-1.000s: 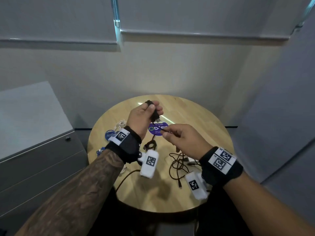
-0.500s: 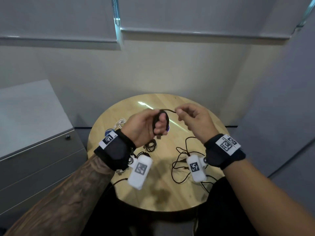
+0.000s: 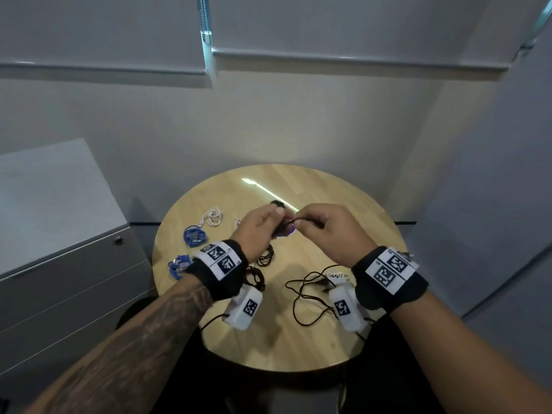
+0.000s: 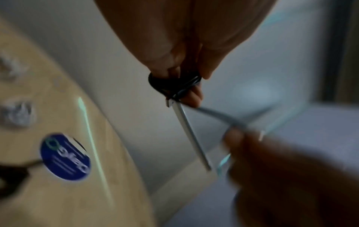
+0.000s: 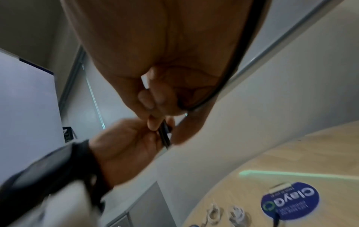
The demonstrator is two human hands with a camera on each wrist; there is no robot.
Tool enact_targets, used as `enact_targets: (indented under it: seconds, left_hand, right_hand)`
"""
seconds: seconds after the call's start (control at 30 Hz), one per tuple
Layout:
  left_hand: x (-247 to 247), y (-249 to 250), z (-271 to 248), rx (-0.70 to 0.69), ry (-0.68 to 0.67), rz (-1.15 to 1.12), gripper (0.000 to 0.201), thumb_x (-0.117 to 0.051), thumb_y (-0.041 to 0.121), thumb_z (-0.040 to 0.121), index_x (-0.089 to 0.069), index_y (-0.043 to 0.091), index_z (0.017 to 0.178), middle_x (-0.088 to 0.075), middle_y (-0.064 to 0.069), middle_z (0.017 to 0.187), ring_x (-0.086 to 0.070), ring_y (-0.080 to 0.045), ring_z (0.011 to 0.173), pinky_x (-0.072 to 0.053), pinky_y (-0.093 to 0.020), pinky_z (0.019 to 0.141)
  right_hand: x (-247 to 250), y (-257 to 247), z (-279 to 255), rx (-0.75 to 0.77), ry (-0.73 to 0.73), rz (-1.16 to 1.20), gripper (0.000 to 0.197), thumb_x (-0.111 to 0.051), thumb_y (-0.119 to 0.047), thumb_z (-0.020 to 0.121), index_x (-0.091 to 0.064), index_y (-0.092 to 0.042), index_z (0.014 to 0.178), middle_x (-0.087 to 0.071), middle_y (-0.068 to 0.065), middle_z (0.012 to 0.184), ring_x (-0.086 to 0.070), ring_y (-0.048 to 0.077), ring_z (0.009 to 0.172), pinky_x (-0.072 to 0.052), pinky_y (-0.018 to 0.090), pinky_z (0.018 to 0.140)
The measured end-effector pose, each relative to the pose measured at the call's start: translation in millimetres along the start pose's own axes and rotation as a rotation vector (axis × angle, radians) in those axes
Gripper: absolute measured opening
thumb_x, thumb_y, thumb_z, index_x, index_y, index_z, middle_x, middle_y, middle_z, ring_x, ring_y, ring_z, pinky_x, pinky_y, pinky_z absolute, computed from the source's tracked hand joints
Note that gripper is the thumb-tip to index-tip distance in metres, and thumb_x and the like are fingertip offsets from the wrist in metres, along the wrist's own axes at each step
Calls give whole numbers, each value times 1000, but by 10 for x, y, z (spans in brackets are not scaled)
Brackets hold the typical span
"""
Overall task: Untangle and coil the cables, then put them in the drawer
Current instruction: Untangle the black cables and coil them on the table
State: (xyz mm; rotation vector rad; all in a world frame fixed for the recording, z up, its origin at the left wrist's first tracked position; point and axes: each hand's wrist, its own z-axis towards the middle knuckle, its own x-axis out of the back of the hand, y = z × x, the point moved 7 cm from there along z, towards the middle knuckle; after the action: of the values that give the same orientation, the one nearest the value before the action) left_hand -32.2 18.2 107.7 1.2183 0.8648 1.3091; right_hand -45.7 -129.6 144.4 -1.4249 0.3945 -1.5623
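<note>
Black cable coil pinched in my left hand fingers above the table | right hand fingers pinching loose tail | step: last wraps | next: probably tuck end, then drawer

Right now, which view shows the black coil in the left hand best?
The left wrist view: the black coil sits sharp and central, looped round the left hand's fingers. The head view shows only a sliver above that hand. The right wrist view shows just a dark strip between both hands' fingers.

We see 1 round blue sticker lying on the wooden table, near its middle.
</note>
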Motion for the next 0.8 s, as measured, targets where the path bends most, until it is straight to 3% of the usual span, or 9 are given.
enact_targets:
  seconds: [0.1,0.2,0.27,0.33,0.4,0.5,0.63,0.7,0.8]
  left_hand:
    - [-162,123,-58,-81,-182,231,30,-44,44,97,-58,26,78,-57,14,65,-52,-6,62,-44,-23,64]
    - [-29,224,49,-102,-153,356,30,-45,33,101,-55,26,73,-54,22,56,-47,3,54,-37,-16,58]
    - [195,199,131,-55,-38,297,32,-46,39,97,-57,23,72,-54,15,59,-48,-6,57,-40,-26,62]
    - [399,119,167,5,38,273,33,-48,40,95,-58,19,72,-53,2,66,-47,-15,60,-42,-33,65]
    - [481,11,148,53,25,364,33,-47,34,99,-58,14,75,-52,-4,68,-46,-17,61,-43,-34,63]
    - [448,-97,74,124,-56,418,36,-49,38,97,-57,13,73,-52,-4,65,-47,-17,60,-43,-35,64]
    - [173,-67,-127,262,-191,140,43,-47,29,101,-50,11,62,-37,0,50,-36,-16,46,-37,-29,54]
    - [20,54,-250,303,-254,-80,46,-45,29,101,-42,13,58,-27,-1,50,-28,-16,44,-36,-27,52]
    - [-61,227,-308,343,-274,-482,42,-46,35,93,-40,18,55,-27,2,49,-27,-13,41,-40,-28,55]
  right_hand:
    - [135,13,76,46,54,-26,4,-74,-22,88,-75,-26,88,-71,-9,78,-62,5,70,-52,32,68]
    - [110,44,119,39,18,-44,6,-69,-30,93,-74,-30,96,-71,-6,80,-63,12,75,-52,35,71]
    - [181,85,145,-3,11,-66,12,-64,-32,96,-75,-29,100,-69,-6,77,-61,10,73,-50,32,71]
    - [273,135,157,-44,-18,-110,15,-61,-32,98,-75,-26,97,-69,2,77,-56,14,68,-47,30,68]
    - [321,132,162,-45,-100,-185,18,-61,-33,98,-76,-24,93,-69,7,81,-57,20,71,-45,29,66]
    - [364,85,195,-1,-147,-282,18,-63,-38,95,-74,-26,87,-67,0,74,-58,20,69,-48,35,65]
    - [499,144,282,19,-19,-323,18,-61,-43,95,-67,-37,78,-57,-9,62,-53,15,62,-50,40,65]
    - [527,170,281,4,25,-282,20,-60,-43,95,-68,-36,78,-55,-12,60,-48,11,59,-48,38,64]
    - [344,194,181,-26,16,-214,21,-57,-40,98,-69,-32,83,-54,-12,59,-43,4,55,-41,32,60]
